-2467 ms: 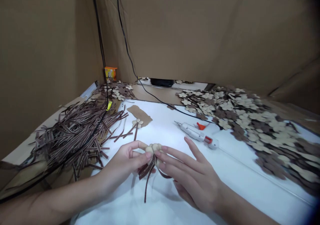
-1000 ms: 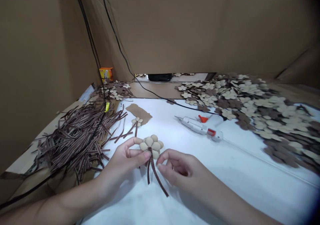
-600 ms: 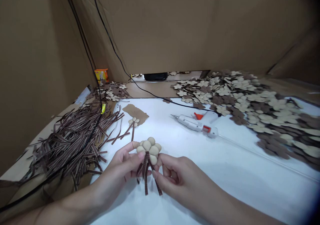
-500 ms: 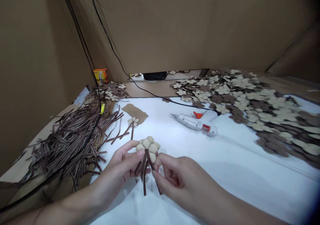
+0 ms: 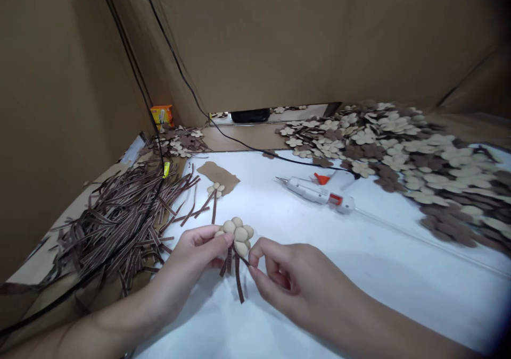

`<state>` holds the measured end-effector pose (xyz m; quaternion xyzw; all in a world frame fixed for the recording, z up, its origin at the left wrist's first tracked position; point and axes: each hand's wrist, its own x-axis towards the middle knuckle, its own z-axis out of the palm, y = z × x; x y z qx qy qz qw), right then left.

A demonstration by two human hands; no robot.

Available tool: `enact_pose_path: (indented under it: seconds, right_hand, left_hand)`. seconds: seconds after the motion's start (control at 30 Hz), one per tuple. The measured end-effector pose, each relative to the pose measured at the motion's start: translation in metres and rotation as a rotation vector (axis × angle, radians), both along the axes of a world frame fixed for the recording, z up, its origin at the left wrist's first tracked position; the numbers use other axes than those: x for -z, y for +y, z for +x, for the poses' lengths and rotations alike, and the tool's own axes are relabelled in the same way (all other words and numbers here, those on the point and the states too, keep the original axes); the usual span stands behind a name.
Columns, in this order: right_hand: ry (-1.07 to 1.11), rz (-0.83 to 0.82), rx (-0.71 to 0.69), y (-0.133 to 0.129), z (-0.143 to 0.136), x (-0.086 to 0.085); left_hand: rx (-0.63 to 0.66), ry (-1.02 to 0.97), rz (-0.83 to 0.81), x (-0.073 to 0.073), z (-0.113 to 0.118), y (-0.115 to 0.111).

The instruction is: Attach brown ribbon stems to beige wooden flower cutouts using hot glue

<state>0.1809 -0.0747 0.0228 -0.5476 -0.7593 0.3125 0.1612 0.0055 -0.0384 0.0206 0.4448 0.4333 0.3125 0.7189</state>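
Flower [image 5: 241, 234], padded and beige, hangs above white sheet [image 5: 259, 205], pinched firmly in left hand [image 5: 198, 252]. Right hand [image 5: 297, 276], thumb against forefinger, grips one brown ribbon tail [image 5: 243, 261]. Hard tug could work ribbon loose; slack left pinch could let flower twist.

- From my end, I saw the ribboned flower [image 5: 240, 234] in front, between left hand [image 5: 197, 252] and right hand [image 5: 289, 274].
- A ribbon pile [image 5: 115, 210] lay left, a box [image 5: 162, 115] behind it.
- Flower cutouts [image 5: 393, 159] lay right.
- The glue gun [image 5: 311, 191] lay between, right of a cardboard scrap [image 5: 219, 175].
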Motion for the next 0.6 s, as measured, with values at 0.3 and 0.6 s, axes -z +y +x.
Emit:
enact_pose_path:
  seconds: [0.3,0.6]
  right_hand:
    - [0.095,-0.071,0.033,0.0026,0.0027,0.0040]
    - [0.176,-0.109,0.111,0.0089,0.0034,0.0017]
  left_hand:
    - [-0.037,0.031,0.029,0.0007,-0.0001,0.0042]
    - [-0.049,0.019,0.018,0.0009,-0.0002,0.0044]
